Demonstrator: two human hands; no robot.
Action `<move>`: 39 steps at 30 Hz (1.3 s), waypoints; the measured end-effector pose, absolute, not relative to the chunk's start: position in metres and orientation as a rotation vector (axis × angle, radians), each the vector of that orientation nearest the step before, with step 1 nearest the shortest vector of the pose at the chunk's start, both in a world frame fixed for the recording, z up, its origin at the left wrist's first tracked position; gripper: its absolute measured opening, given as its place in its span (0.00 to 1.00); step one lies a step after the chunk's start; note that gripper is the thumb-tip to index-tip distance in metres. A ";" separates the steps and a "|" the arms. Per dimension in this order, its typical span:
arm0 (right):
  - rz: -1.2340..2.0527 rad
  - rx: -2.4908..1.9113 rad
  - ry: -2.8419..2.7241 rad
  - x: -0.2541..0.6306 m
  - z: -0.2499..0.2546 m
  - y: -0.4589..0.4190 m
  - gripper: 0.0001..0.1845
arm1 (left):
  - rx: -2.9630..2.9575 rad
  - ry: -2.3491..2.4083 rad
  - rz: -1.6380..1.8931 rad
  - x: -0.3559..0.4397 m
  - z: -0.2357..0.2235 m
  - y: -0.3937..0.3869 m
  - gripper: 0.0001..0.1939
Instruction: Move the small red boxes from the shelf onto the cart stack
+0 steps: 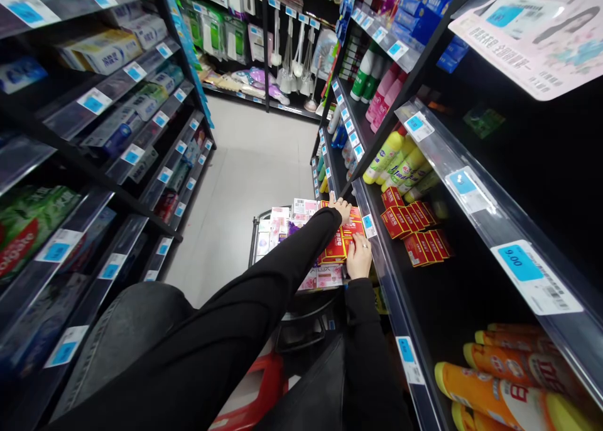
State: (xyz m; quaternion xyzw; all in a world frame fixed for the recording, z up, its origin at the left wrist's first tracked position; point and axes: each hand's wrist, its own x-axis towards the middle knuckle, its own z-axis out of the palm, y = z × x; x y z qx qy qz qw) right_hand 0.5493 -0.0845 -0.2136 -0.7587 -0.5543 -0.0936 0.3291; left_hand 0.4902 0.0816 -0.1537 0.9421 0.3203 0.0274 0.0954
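Note:
Small red boxes with yellow edges [335, 249] lie among other goods on top of a black cart [255, 242] beside the right-hand shelf. My left hand [341, 208] reaches across to their far end, fingers curled over the boxes. On their near right side, my right hand [359, 257] grips them with bent fingers. White and pink boxes [279, 220] sit to the left of the red ones, and pink floral boxes [325, 276] lie nearer me. On the shelf to the right, similar red boxes [407, 220] stand in short rows.
Yellow bottles [389, 158] stand behind the shelved red boxes. Orange bottles [499, 381] lie on the lower right shelf. Toothpaste shelves [136, 73] line the left of the aisle floor [254, 148]. A red plastic stool-like object [249, 393] is below the cart.

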 end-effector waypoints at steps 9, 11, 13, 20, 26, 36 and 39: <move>-0.593 -2.080 -1.135 0.577 -0.151 -0.101 0.21 | 2.575 1.073 0.535 0.453 -0.119 0.055 0.27; -0.685 -2.244 -1.004 0.597 -0.125 -0.103 0.21 | 2.435 1.116 0.729 0.412 -0.111 0.028 0.26; -0.700 -2.441 -0.953 0.616 -0.106 -0.098 0.22 | 2.275 1.120 0.924 0.362 -0.113 -0.008 0.24; -0.578 -2.808 -1.225 0.635 -0.094 -0.071 0.24 | 2.084 0.931 0.811 0.212 -0.188 -0.131 0.16; -0.420 -2.840 -1.295 0.623 -0.081 -0.073 0.30 | 1.982 1.014 0.661 0.157 -0.251 -0.172 0.15; 0.522 -1.678 -1.111 0.533 -0.066 -0.183 0.25 | 1.847 1.276 -0.126 0.152 -0.316 -0.165 0.16; 0.850 -1.238 -0.826 0.470 -0.083 -0.237 0.21 | 1.938 1.151 -0.371 0.163 -0.325 -0.159 0.16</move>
